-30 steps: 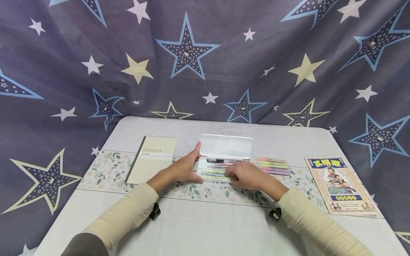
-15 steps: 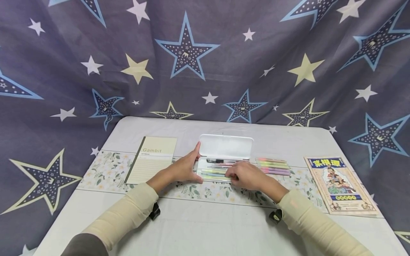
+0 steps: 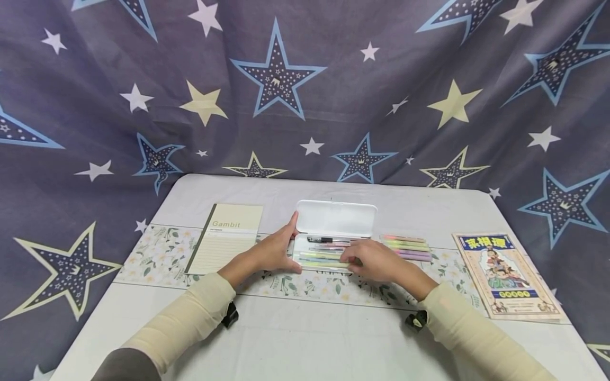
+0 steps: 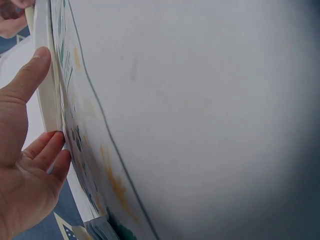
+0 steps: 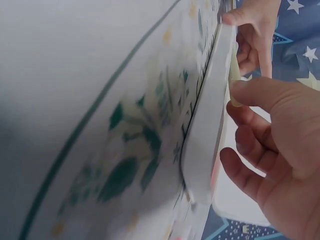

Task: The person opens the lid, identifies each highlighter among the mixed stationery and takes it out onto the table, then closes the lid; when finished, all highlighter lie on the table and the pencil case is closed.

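In the head view a white pencil case (image 3: pixel 337 218) lies with its lid raised. Inside are a black-capped pen (image 3: pixel 320 239) and several coloured pens. My left hand (image 3: pixel 276 250) holds the case's left end, thumb at the front corner, fingers by the lid hinge. The left wrist view shows that thumb (image 4: pixel 34 72) against the case wall. My right hand (image 3: pixel 374 259) is over the right part of the case. The right wrist view shows its thumb and index finger pinching the end of a pale yellow pen (image 5: pixel 234 67); the other fingers are loosely curled.
A Gambit notebook (image 3: pixel 229 241) lies left of the case. Several bright pens (image 3: pixel 407 247) lie in a row just right of the case, beside my right wrist. Farther right is an illustrated book (image 3: pixel 506 275). A star-patterned curtain (image 3: pixel 305 106) hangs behind the table (image 3: pixel 305 338).
My right hand has shifted slightly to the right along the pens in the case. The left hand and the case stay where they were.
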### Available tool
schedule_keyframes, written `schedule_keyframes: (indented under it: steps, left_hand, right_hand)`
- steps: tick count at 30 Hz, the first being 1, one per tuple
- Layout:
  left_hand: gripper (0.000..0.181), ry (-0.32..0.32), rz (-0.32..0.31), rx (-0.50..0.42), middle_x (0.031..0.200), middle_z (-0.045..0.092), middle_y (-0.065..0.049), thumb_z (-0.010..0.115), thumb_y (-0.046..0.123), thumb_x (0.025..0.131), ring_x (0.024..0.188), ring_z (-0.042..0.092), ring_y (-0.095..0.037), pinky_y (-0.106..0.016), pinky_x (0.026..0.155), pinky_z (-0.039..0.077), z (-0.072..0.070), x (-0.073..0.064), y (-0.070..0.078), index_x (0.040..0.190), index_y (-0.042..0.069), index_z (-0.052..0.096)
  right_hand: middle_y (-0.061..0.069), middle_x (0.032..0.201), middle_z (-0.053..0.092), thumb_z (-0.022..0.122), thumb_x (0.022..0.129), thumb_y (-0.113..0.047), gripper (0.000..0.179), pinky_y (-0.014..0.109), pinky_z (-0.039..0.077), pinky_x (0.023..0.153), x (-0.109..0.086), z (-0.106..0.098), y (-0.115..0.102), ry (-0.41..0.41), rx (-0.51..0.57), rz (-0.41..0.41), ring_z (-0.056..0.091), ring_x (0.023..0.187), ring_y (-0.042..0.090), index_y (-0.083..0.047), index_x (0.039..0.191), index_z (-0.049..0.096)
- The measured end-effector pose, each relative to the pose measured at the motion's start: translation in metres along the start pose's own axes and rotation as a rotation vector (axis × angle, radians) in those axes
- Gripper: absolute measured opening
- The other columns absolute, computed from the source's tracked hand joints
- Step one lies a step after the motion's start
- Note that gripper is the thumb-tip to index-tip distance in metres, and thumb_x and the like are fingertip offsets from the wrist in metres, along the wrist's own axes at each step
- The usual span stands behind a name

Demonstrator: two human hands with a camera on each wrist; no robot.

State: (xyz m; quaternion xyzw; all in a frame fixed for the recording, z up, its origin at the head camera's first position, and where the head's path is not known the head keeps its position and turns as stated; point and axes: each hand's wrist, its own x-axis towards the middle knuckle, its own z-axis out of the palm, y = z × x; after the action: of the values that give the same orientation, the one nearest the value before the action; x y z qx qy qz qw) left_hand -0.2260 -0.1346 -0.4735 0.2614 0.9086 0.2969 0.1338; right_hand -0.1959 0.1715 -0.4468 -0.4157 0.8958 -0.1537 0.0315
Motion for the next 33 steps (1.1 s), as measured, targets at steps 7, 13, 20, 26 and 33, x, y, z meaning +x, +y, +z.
schedule_keyframes:
  steps: [7,13,20,26,33]
  left_hand:
    - [0.151,0.003,-0.002,0.009,0.140,0.052,-0.004,0.095,0.043,0.068,0.125,0.055,-0.017,-0.041,0.117,0.039,0.000,0.000,0.000,0.162,0.018,-0.021]
    - [0.151,0.007,-0.001,0.010,0.139,0.053,-0.004,0.095,0.043,0.068,0.123,0.055,-0.017,-0.040,0.116,0.040,0.000,0.000,0.001,0.162,0.017,-0.021]
    - [0.151,0.009,0.002,0.006,0.139,0.053,-0.004,0.095,0.043,0.068,0.123,0.055,-0.017,-0.041,0.116,0.040,0.000,0.000,0.000,0.162,0.017,-0.020]
    - [0.152,0.008,0.000,0.011,0.140,0.053,-0.004,0.095,0.044,0.068,0.123,0.055,-0.017,-0.041,0.116,0.040,0.001,0.001,0.000,0.162,0.018,-0.021]
    - [0.152,0.009,-0.003,0.000,0.139,0.053,-0.004,0.095,0.043,0.067,0.123,0.055,-0.017,-0.041,0.116,0.040,0.001,0.000,0.000,0.162,0.018,-0.021]
  right_hand:
    - [-0.005,0.101,0.073,0.074,0.091,-0.013,0.017,0.031,0.057,0.077,-0.015,-0.002,0.011,0.039,-0.059,-0.008,0.067,0.089,0.011,-0.019,0.106,0.078]
    - [-0.005,0.097,0.074,0.074,0.090,-0.010,0.017,0.031,0.055,0.073,-0.028,-0.007,0.020,0.095,-0.099,-0.032,0.066,0.083,0.010,-0.018,0.105,0.079]
    - [-0.008,0.091,0.073,0.073,0.091,-0.007,0.020,0.034,0.056,0.078,-0.049,-0.013,0.032,0.135,-0.067,0.040,0.054,0.072,-0.002,-0.017,0.106,0.079]
    - [-0.006,0.094,0.074,0.074,0.090,-0.007,0.019,0.042,0.057,0.089,-0.069,-0.015,0.042,0.177,-0.043,0.110,0.060,0.074,0.002,-0.016,0.106,0.079]
    - [0.003,0.108,0.077,0.074,0.090,-0.004,0.022,0.035,0.055,0.076,-0.091,-0.017,0.054,0.223,-0.024,0.152,0.071,0.094,0.022,-0.013,0.109,0.079]
